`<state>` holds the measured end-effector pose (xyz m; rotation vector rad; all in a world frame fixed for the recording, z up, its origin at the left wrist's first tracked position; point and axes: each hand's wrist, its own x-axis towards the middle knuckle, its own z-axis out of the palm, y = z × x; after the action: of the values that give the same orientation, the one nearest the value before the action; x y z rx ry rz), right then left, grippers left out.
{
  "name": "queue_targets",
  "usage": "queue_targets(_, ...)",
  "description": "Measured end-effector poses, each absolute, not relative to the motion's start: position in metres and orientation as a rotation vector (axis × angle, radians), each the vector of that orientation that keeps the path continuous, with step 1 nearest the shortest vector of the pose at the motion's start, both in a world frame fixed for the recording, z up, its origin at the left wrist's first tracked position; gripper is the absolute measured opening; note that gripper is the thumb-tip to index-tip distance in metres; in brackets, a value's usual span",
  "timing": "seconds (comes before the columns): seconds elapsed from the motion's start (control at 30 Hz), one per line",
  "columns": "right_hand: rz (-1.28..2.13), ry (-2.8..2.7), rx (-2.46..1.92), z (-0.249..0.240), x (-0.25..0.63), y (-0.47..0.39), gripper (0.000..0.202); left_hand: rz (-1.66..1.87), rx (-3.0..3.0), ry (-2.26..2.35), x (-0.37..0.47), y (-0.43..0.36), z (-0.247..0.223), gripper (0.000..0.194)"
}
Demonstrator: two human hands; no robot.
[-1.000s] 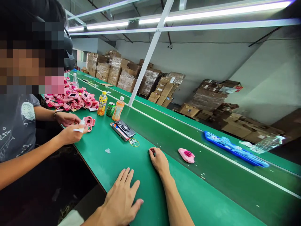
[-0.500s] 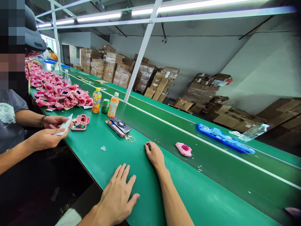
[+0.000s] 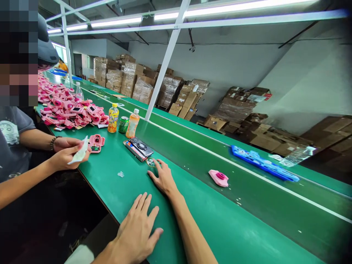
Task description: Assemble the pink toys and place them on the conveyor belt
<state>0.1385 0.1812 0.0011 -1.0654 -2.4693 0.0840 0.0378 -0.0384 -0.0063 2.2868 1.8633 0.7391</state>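
By the yellow ring point(image 3: 150, 162), right hand point(image 3: 162, 177) is half-open, left hand point(image 3: 139, 228) spread (both empty).

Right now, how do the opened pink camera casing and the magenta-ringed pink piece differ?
The opened pink camera casing shows a green board inside; the magenta-ringed pink piece shows none. The casing lies beside a co-worker's hand; the piece lies by itself on the belt. Both are pink.

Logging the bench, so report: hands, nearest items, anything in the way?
Left hand palm-down on green table. Right hand open at yellow ring. Flat box beside it could crowd fingers.
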Motion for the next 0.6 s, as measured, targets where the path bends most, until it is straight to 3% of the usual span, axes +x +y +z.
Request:
queue_targets(0.1,0.067,-2.426,-1.160,-0.0034,0.1394,0.1836,0.063,0.754,2.289,1.870,0.0378,-0.0380,-0.0049,0.056)
queue_targets(0.4,0.055,-2.434,-1.143,-0.0024,0.1421,0.1840,0.036,0.801,2.297,1.879,0.0378,-0.0405,-0.0078,0.054)
queue_targets(0.6,0.024,-2.427,-1.136,-0.0015,0.1424,0.1848,0.040,0.790,2.316,1.878,0.0374,-0.0400,-0.0088,0.054)
